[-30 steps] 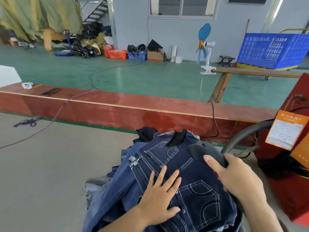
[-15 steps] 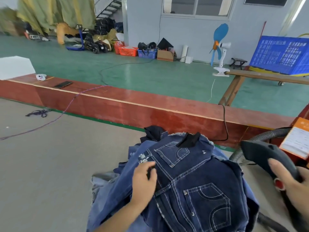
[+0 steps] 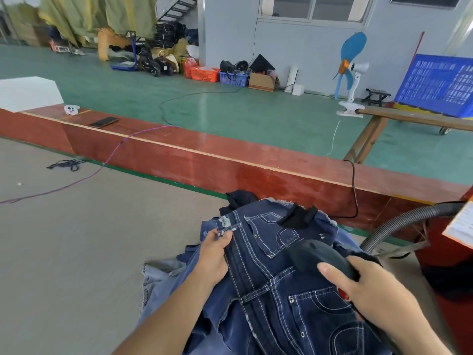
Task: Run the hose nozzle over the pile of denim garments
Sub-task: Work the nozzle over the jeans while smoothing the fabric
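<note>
Right now the pile of denim garments (image 3: 276, 290) lies at the near edge of the grey bench (image 3: 76, 252), and everything else is best placed from it. On top of the pile sits a dark blue pair with white stitching, pockets facing up. The left hand (image 3: 213, 254) is at the pile's left side, fingers curled and pinching the denim edge just below a frayed, pale patch near the waistband. The right hand (image 3: 368, 293) comes in from the pile's right side and grips the black hose nozzle (image 3: 320, 254), thumb laid along its top. The nozzle's front end rests against the top garment, just right of the upper back pocket, so the task's thing lies directly under and ahead of that hand. A ribbed grey hose (image 3: 399, 226) arcs away to the right of the pile. Beyond the pile runs a long red wooden board (image 3: 230, 162), with a dark phone (image 3: 103, 122) lying on it far to the left. A black cable (image 3: 354, 190) hangs over the board just behind the pile. Further back, on the green floor, stands a blue-bladed fan (image 3: 350, 62).
</note>
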{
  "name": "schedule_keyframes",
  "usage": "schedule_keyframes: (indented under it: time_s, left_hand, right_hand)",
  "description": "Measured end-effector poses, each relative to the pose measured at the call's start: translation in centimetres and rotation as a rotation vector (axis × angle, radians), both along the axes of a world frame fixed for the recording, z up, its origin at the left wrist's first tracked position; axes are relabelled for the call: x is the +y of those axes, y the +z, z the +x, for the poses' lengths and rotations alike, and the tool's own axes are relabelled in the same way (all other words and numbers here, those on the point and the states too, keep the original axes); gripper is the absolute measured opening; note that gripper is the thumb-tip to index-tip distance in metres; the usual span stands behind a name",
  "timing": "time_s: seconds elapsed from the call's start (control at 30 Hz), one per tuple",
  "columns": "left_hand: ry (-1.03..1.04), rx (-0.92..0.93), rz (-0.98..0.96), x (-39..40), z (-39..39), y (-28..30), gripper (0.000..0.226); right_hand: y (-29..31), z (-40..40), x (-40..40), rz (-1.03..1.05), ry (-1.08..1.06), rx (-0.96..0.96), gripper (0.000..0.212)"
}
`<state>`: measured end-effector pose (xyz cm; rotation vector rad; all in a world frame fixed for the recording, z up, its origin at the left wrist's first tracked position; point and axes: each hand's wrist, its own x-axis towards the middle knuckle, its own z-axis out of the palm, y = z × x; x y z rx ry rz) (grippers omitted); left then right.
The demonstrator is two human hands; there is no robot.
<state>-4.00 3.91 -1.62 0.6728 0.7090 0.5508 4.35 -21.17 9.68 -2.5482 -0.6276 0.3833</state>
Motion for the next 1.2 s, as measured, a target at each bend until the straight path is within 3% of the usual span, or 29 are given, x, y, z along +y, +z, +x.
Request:
schedule_keyframes:
  time_s: [0.27, 0.4, 0.5, 0.6, 0.7, 0.8, 0.97, 1.1, 1.2]
  left_hand:
    - [-0.130, -0.213, -0.175, -1.1, -0.2, 1.4, 0.033]
    - [-0.217, 0.039, 0.029, -2.2, 0.6, 2.5, 0.060]
    - [-0.158, 0.232, 0.002, -2.7, 0.8, 2.5, 0.079]
    - [-0.077, 0.228, -0.111, -3.2, 0.2, 2.0, 0.051]
    - [-0.073, 0.079, -0.161, -4.3, -0.7, 1.9, 0.031]
    - [-0.080, -0.011, -0.141, -4.8, -1.1, 2.6, 0.035]
    - [-0.166, -0.059, -0.072, -5.1, -1.4, 3.3, 0.044]
    - [-0.235, -0.109, -0.057, -5.2, -1.4, 3.6, 0.043]
    - [-0.257, -0.178, -0.054, -5.3, -1.4, 3.6, 0.055]
  right_hand:
    - [1.2, 1.1, -2.7, 0.127, -0.032, 0.048, 0.049]
    - [1.7, 1.2, -4.2, 0.241, -0.076, 0.058, 0.053]
    - [2.1, 1.7, -6.0, 0.262, -0.176, -0.013, 0.052]
    - [1.6, 3.2, -8.2, 0.301, -0.302, -0.039, 0.070]
    - [2.0, 3.4, -8.1, 0.320, -0.323, -0.136, 0.082]
    - [3.1, 0.9, -4.9, 0.372, -0.217, -0.179, 0.060]
    - [2.4, -1.4, -0.2, 0.272, -0.002, 0.001, 0.068]
    - [2.1, -2.0, 1.5, 0.174, 0.071, -0.033, 0.068]
    - [2.0, -2.1, 2.2, 0.177, 0.065, -0.047, 0.071]
